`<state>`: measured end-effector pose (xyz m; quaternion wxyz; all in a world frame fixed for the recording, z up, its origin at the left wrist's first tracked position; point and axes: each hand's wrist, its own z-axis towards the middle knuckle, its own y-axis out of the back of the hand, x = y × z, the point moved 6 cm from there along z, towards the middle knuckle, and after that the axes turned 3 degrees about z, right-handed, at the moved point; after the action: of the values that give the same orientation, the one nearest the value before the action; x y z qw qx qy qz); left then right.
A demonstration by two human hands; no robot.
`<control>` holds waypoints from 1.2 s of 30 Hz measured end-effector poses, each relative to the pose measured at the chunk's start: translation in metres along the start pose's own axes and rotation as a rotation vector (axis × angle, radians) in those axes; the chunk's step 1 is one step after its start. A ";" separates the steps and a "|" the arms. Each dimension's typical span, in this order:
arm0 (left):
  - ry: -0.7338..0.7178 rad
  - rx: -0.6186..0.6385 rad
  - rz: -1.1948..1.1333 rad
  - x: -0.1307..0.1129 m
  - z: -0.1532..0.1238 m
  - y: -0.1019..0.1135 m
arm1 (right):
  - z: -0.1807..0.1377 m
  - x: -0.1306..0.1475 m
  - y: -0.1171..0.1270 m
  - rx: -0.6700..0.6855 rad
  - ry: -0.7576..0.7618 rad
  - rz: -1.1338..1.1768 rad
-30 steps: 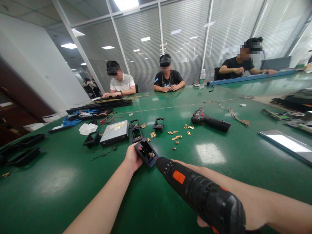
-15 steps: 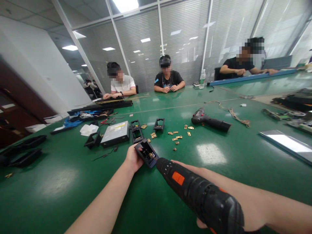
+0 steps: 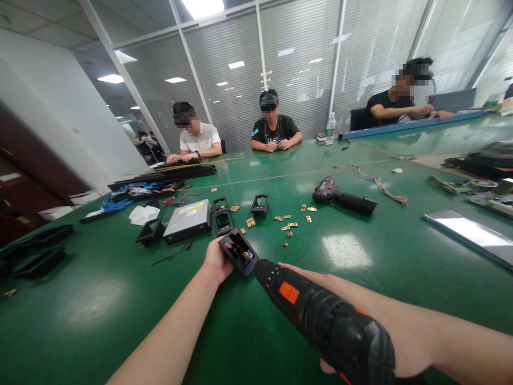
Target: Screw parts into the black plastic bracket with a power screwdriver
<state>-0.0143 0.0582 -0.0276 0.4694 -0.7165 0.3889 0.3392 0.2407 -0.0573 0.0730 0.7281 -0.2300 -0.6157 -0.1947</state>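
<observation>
My left hand [image 3: 217,260] is closed on the left side of a black plastic frame [image 3: 230,243], tilted with its hollow inside facing me. Brass-coloured parts show inside the frame. A black and orange cordless drill [image 3: 320,315] points into its lower right corner, the bit reaching in. Behind the drill's body, my right hand [image 3: 304,271] is wrapped around it, and most of its fingers are hidden. Past the frame lie small brass plates [image 3: 292,224] and brass screws [image 3: 285,244]. Beyond my left hand, more black frames [image 3: 223,222] rest on the green table.
A silver disc drive [image 3: 187,220] sits left, beside white crumpled paper [image 3: 144,214]. A second drill [image 3: 344,198] lies on its side at right of centre, with a flat glossy panel [image 3: 468,235] farther right. Three people sit across the green table [image 3: 120,331].
The whole view has shifted very slightly. Both hands, the frame and the drill keep the same positions relative to one another. The person at far right has moved their hands.
</observation>
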 end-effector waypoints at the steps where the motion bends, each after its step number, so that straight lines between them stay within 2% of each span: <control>1: -0.001 0.002 0.002 0.000 0.000 0.000 | 0.000 0.000 0.000 0.011 -0.001 -0.020; 17: 0.002 0.000 -0.015 0.000 0.000 0.000 | -0.002 -0.001 -0.001 0.021 -0.011 -0.225; 36: 0.025 -0.022 -0.042 0.001 -0.001 0.000 | -0.003 -0.002 0.001 0.004 0.020 -0.193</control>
<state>-0.0136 0.0572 -0.0286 0.4633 -0.7339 0.3761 0.3245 0.2437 -0.0579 0.0710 0.7126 -0.1660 -0.6279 -0.2652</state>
